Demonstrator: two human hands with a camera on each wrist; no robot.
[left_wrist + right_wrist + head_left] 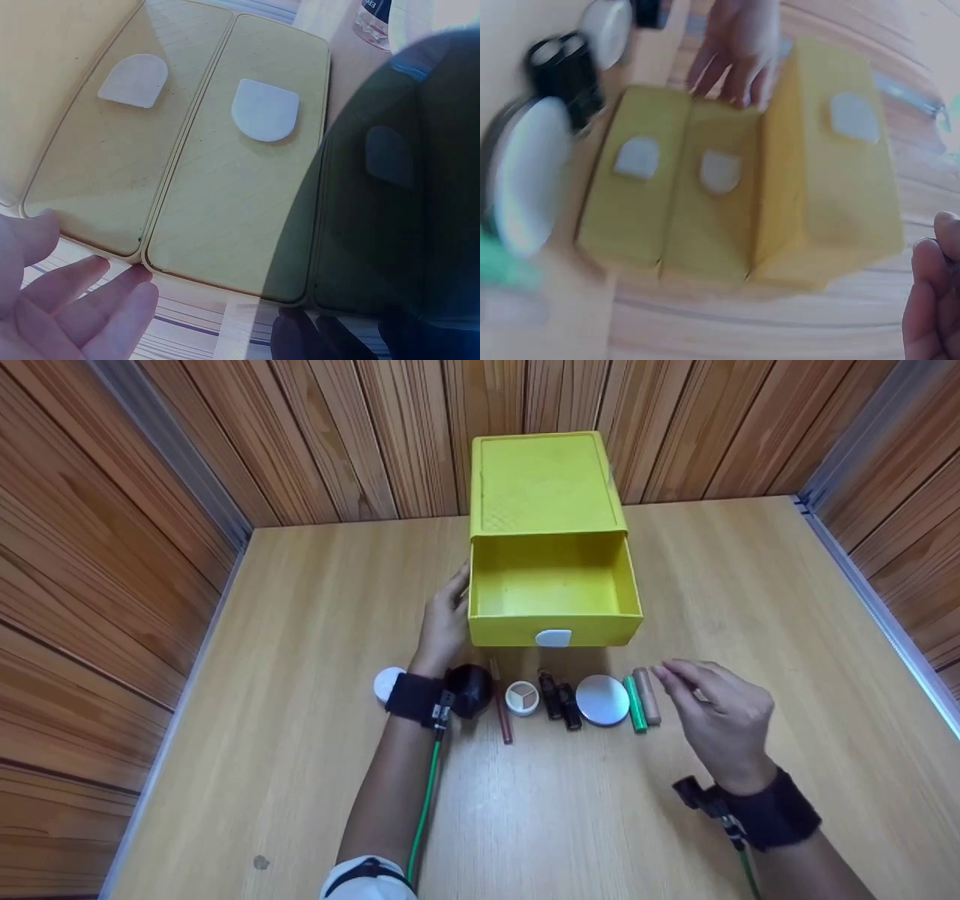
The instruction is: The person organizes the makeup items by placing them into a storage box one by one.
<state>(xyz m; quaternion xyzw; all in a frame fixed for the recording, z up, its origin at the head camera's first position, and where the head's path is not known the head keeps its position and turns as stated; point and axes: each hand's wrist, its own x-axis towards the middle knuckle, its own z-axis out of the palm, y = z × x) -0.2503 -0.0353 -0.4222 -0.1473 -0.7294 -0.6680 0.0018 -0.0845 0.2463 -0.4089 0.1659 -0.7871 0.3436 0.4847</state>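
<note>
One wooden tabletop (315, 780), and on it one yellow drawer unit (546, 484), standing near the back wall: three drawers, three white pulls, the top drawer slid out! At the unit's left side, the left hand (444, 626), fingers extended and slightly apart, fingertips against its side. Out front and right of the unit, the right hand (724, 712): fingers curled, thumb and forefinger tips close together; whether they pinch anything, I can't tell. Before the unit's left corner, one black round thing (471, 691). Front and right of the unit's middle, one large white disc (602, 700); beyond its left edge, one white round piece (387, 682), partly hidden. Just past its right corner, one greyish tube (646, 697). Front left of it, one small pot (522, 698), three sections inside! Before its middle, two black bottles (550, 694); at its right corner, one green tube (635, 705); front left, one thin reddish pencil (502, 707).
</note>
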